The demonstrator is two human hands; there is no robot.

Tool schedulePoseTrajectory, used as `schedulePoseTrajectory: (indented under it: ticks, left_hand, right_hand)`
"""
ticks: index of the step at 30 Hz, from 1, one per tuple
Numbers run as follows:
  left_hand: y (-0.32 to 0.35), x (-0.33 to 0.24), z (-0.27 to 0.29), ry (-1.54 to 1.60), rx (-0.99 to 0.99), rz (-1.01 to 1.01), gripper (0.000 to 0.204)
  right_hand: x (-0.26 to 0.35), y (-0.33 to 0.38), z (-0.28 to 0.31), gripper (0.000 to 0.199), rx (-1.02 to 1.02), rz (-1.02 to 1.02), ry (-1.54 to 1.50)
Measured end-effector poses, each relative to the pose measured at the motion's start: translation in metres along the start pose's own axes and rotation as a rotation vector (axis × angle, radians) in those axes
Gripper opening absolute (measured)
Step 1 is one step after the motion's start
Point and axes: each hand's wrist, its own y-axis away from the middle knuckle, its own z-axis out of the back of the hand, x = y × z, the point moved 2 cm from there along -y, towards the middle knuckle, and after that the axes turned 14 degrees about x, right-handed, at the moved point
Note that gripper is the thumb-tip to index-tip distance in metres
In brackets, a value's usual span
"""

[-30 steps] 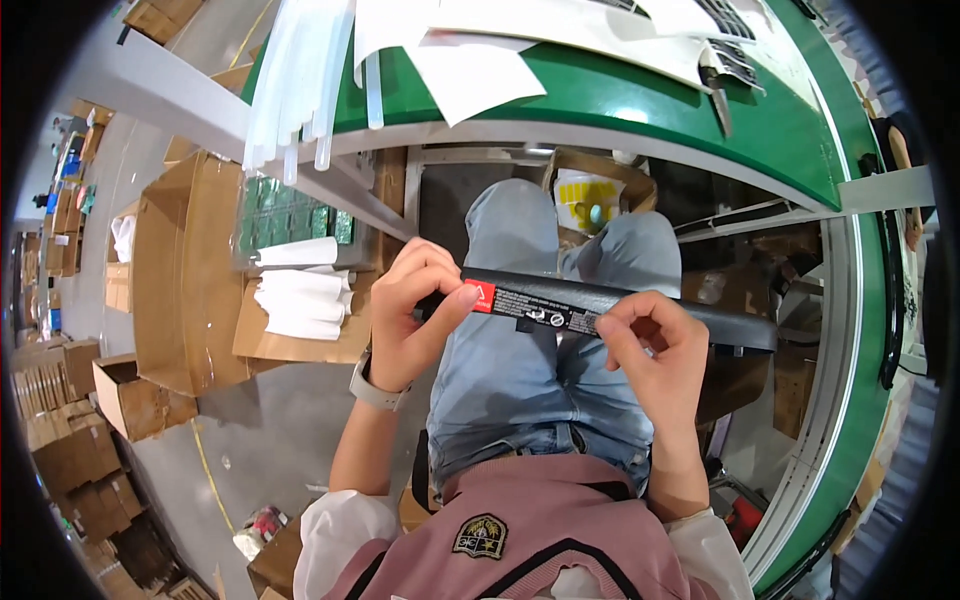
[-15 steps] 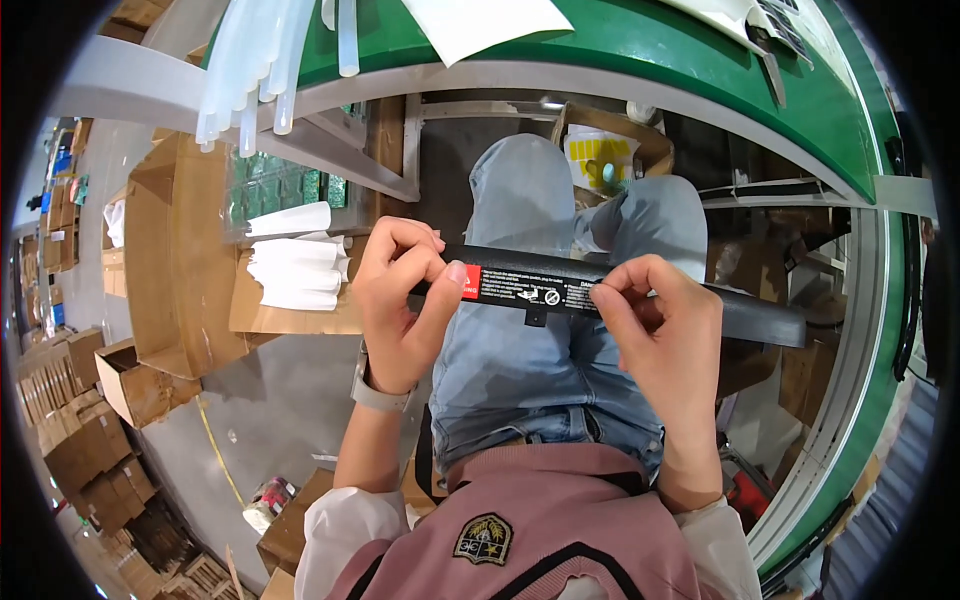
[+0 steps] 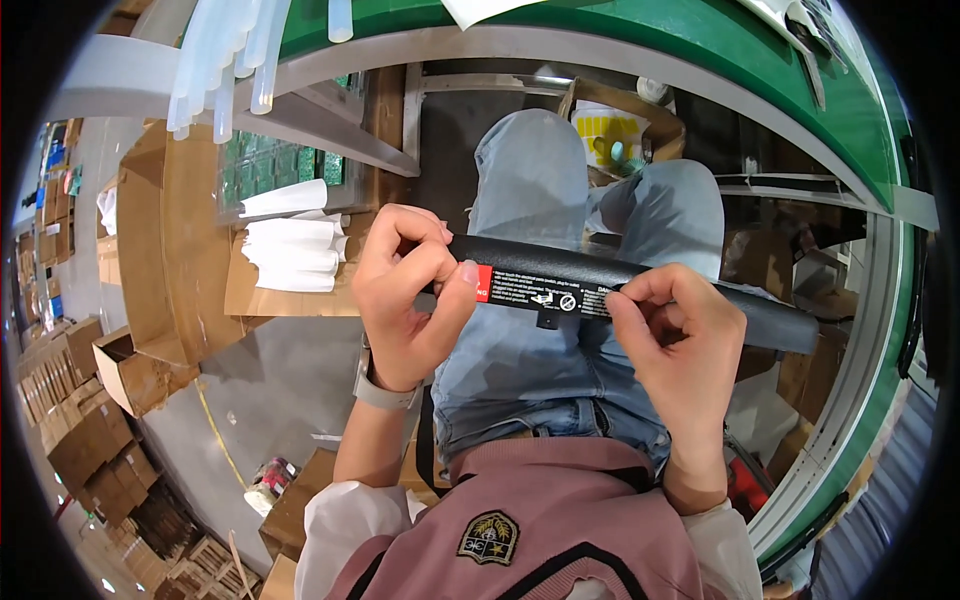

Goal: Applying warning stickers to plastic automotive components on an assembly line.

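A long black plastic piece [image 3: 770, 322], rounded like a handle, lies crosswise above my lap. Along its near side runs a black warning label [image 3: 535, 289] with a red left end and small white print. My left hand [image 3: 405, 310] is closed round the left end of the piece, its thumb at the label's red end. My right hand [image 3: 685, 335] is closed in a pinch at the label's right end, against the black piece. Its fingertips hide that end, so I cannot tell if it is stuck down. A small black tab [image 3: 546, 319] sticks out below the label.
Ahead runs a green workbench [image 3: 650, 42] with scissors [image 3: 808, 62] and translucent glue sticks [image 3: 225, 60] overhanging its edge. Left are white paper pieces [image 3: 292, 255] on a cardboard box [image 3: 180, 240]. Another carton [image 3: 655, 132] stands under the bench.
Both hands and the black piece have shifted slightly right in view, with the right hand a little lower. The grip on the piece and label looks the same.
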Motion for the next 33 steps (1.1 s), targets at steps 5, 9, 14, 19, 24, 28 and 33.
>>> schedulePoseTrajectory:
  ticks: [5,9,14,19,24,28,33]
  left_hand:
    - [-0.001,0.000,-0.001,-0.041,0.007,-0.013,0.023]
    - [0.000,-0.003,-0.001,-0.050,-0.005,0.005,0.027]
    - [0.003,0.005,0.003,-0.013,0.039,0.032,0.034]
    - [0.011,0.013,0.007,0.222,0.007,0.238,0.040]
    - [0.014,0.013,0.001,0.238,-0.039,0.208,0.037]
    - [0.015,0.012,0.001,0.255,-0.046,0.211,0.037]
    - [0.018,0.014,-0.001,0.252,-0.052,0.204,0.038]
  right_hand:
    - [-0.002,0.000,-0.002,0.013,-0.005,-0.003,-0.010]
    - [0.001,0.000,-0.003,0.013,0.009,-0.011,0.006]
    - [-0.003,0.002,-0.003,0.012,0.015,-0.048,-0.041]
    - [-0.002,0.000,-0.002,0.012,0.030,-0.080,-0.093]
    - [-0.005,0.000,-0.003,0.012,0.037,-0.051,-0.105]
    - [-0.003,0.002,-0.003,0.012,0.031,-0.043,-0.088]
    - [-0.006,0.003,-0.004,0.011,0.039,0.009,-0.039]
